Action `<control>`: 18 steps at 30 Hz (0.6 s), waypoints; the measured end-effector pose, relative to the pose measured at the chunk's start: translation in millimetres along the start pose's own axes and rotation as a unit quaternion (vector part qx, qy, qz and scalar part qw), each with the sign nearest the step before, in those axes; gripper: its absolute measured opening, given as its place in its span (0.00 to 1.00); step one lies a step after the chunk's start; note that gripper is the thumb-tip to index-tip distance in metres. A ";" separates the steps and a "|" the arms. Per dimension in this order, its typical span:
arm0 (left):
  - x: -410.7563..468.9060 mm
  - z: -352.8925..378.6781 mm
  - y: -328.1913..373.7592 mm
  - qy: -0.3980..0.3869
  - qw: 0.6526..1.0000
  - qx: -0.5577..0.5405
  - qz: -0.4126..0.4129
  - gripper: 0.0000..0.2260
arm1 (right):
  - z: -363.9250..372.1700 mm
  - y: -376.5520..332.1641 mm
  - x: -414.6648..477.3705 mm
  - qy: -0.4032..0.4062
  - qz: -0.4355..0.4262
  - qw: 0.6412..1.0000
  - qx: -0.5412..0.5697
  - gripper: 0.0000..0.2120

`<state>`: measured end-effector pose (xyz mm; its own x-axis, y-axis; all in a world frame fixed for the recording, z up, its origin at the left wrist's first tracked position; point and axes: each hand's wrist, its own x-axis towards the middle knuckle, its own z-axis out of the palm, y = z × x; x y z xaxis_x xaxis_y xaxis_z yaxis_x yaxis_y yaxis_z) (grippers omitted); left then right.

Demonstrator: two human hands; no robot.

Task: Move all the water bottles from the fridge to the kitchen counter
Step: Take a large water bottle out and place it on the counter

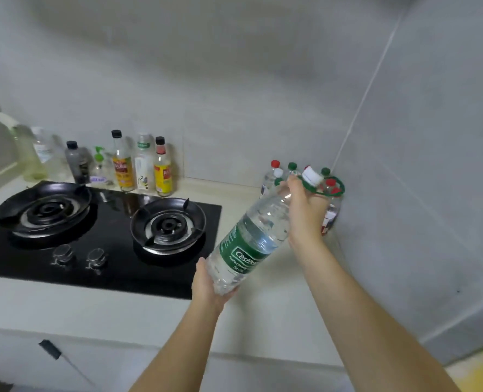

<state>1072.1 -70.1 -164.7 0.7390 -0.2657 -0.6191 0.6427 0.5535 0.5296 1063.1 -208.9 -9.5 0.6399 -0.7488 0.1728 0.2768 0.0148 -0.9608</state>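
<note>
A large clear water bottle [251, 239] with a green label, white cap and green carry handle is held tilted above the counter [274, 292]. My left hand [209, 284] cups its base. My right hand [305, 210] grips its neck just below the cap. Behind it, in the corner by the wall, stand several small water bottles [274, 176] with red and green caps, partly hidden by my right hand and the big bottle.
A black two-burner gas hob [99, 236] fills the counter's left part. Sauce, oil and soap bottles [138, 168] line the back wall behind it. Tiled walls close the corner on the right. A cabinet handle [49, 349] shows below the counter edge.
</note>
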 end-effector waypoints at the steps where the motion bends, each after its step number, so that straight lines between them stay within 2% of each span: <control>1: 13.1 5.3 -4.2 0.017 0.999 0.029 -0.003 0.19 | 0.7 8.5 7.9 -0.010 -0.011 1.000 -0.016 0.07; 3: 38.9 12.2 -12.8 0.059 0.990 0.126 0.016 0.14 | 3.9 26.6 23.1 -0.043 -0.035 0.997 -0.050 0.07; 4: 52.5 11.3 -17.2 0.062 0.977 0.200 0.049 0.16 | 7.1 34.8 31.1 -0.061 -0.041 0.995 -0.061 0.06; 6: 63.9 12.3 -20.5 0.035 0.912 0.386 0.134 0.22 | 15.9 49.2 46.9 -0.087 -0.045 0.992 -0.077 0.08; 8: 76.7 15.3 -17.4 -0.011 0.842 0.507 0.184 0.27 | 26.0 63.1 62.8 -0.109 -0.051 0.989 -0.090 0.11; 10: 92.6 21.6 -9.5 -0.039 0.810 0.547 0.209 0.29 | 35.5 80.2 78.3 -0.125 -0.048 0.985 -0.106 0.11; 13: 124.1 31.2 5.0 -0.031 0.781 0.581 0.227 0.33 | 50.4 105.1 101.5 -0.133 -0.041 0.985 -0.104 0.11; 18: 176.3 41.0 20.1 -0.002 0.777 0.587 0.229 0.34 | 79.7 135.9 135.1 -0.143 -0.043 0.982 -0.111 0.08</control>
<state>1223.6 -138.2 -239.4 0.9438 -0.2561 -0.2089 0.0520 -0.5091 0.8592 1244.3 -255.2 -99.4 0.8057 -0.5229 0.2782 0.1951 -0.2092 -0.9582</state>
